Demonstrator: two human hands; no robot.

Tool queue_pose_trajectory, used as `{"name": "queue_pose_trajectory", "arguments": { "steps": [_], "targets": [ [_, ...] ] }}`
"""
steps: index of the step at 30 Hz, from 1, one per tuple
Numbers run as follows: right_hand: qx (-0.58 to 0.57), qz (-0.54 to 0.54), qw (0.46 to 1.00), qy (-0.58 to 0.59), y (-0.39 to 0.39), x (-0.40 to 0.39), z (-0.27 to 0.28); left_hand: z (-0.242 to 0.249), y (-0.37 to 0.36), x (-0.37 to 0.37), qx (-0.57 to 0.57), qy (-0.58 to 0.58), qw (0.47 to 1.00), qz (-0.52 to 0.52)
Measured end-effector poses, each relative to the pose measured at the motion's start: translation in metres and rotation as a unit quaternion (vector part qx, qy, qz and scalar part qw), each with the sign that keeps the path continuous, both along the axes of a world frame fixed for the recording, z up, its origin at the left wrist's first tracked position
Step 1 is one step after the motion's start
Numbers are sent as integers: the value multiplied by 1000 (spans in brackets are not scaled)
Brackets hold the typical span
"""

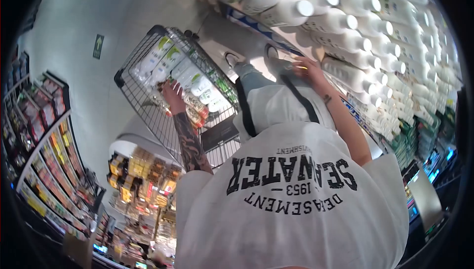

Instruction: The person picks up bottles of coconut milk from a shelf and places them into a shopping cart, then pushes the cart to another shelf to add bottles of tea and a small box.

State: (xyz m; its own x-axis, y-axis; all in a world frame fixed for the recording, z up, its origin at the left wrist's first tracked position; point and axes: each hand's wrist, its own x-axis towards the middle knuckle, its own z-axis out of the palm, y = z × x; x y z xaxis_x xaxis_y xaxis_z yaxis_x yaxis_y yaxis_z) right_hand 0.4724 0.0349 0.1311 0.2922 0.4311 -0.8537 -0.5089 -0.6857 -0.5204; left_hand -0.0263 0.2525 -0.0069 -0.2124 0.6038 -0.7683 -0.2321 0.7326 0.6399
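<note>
Left hand (173,97) over plastic-wrapped packs (168,62) in shopping cart (119,78), right hand (310,70) near white bottles (285,12); grips unclear. Handle packs lightly.

Store interior. Pale, glossy floor (113,12) at upper left, green arrow sign (98,46) on it. Stocked shelving (43,141) along left edge, tiers curved by lens. Warm yellow light over packed display, lower left. Blue-edged display shelf (261,30), upper centre. Blue glow (434,175), lower right.
</note>
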Motion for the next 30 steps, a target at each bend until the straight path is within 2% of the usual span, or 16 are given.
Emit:
{"name": "queue_pose_trajectory", "arguments": {
  "steps": [2,5,9,12,15,19,22,24,26,27,28,30],
  "targets": [
    [-61,116,985,-114,-34,18,-24,-44,-11,-37,-27,39,998,46],
    [-103,188,943,-255,-90,40,-55,-87,-3,-75,-38,53,997,42],
    [-169,229,926,-247,-105,37,-33,-129,7,-105,26,157,970,-183],
    [-152,235,925,-257,-113,34,-34,-227,2,-161,82,299,850,-426],
    [-146,258,913,-279,-118,30,-29,-235,-1,-169,85,227,842,-482],
    [-178,259,904,-290,-108,18,-6,-233,-2,-156,6,373,695,-615],
    [-174,274,895,-307,-114,16,-3,-234,7,-162,9,369,626,-687],
    [-177,310,867,-348,-103,9,7,-269,3,-181,74,336,653,-675],
    [-201,303,865,-346,-97,3,12,-288,0,-190,162,334,617,-694],
    [-210,303,865,-341,-96,2,14,-302,5,-194,141,318,621,-702],
    [-219,304,862,-341,-99,2,13,-296,6,-192,113,329,615,-707],
    [-230,308,858,-342,-101,4,4,-241,6,-165,33,379,598,-706]
  ]
}}
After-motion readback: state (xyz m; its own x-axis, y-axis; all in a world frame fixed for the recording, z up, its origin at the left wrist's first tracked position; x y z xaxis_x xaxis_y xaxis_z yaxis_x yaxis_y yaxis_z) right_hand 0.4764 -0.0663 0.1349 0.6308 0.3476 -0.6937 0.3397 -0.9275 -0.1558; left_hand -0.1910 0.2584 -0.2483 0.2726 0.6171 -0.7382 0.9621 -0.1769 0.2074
